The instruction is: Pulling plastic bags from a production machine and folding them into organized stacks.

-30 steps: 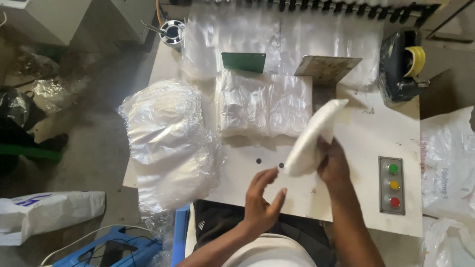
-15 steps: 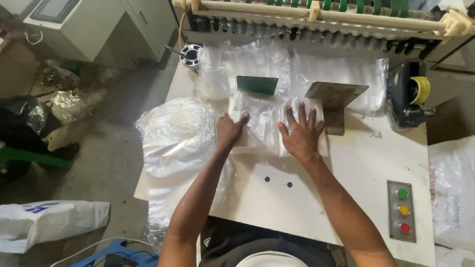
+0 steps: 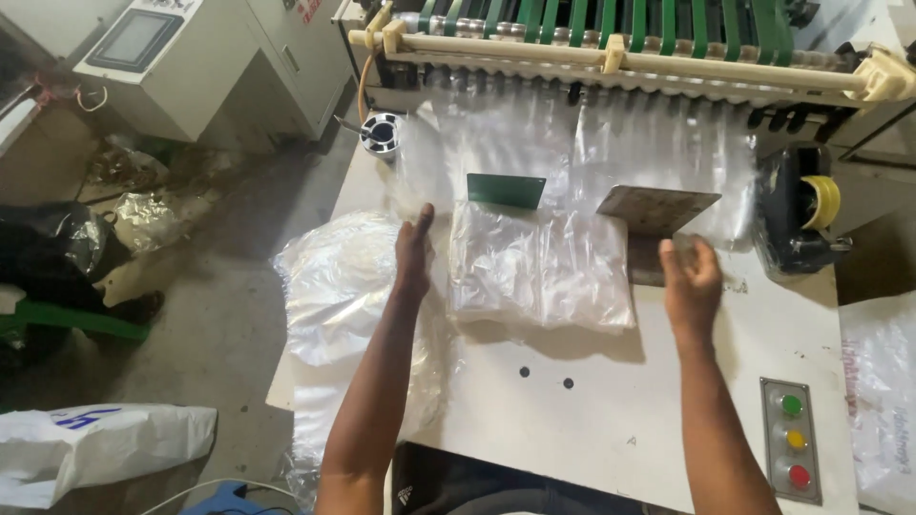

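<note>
While the stack of clear plastic bags (image 3: 539, 272) lies flat in the middle of the white table (image 3: 611, 410), both hands have let go of it. Half a second ago they were pressing down on top of the stack. Now they sit on either side, so the pile rests on its own and looks neat and even.

The left hand (image 3: 414, 250) stands on its edge just beside the left side of the stack, fingers straight and open, holding nothing. The right hand (image 3: 691, 277) hovers near the right side, fingers loosely curled and empty. The hands are well apart, with the stack between them.

Behind the stack a green plate (image 3: 506, 191) and a grey metal plate (image 3: 656, 210) stand up like little walls. More clear film (image 3: 592, 143) comes out of the green-belted machine (image 3: 620, 38) at the back. A big bundle of bags (image 3: 343, 286) lies left of the left hand. A tape holder (image 3: 801, 215) sits at the right, and three coloured buttons (image 3: 792, 439) are near the front corner.
</note>
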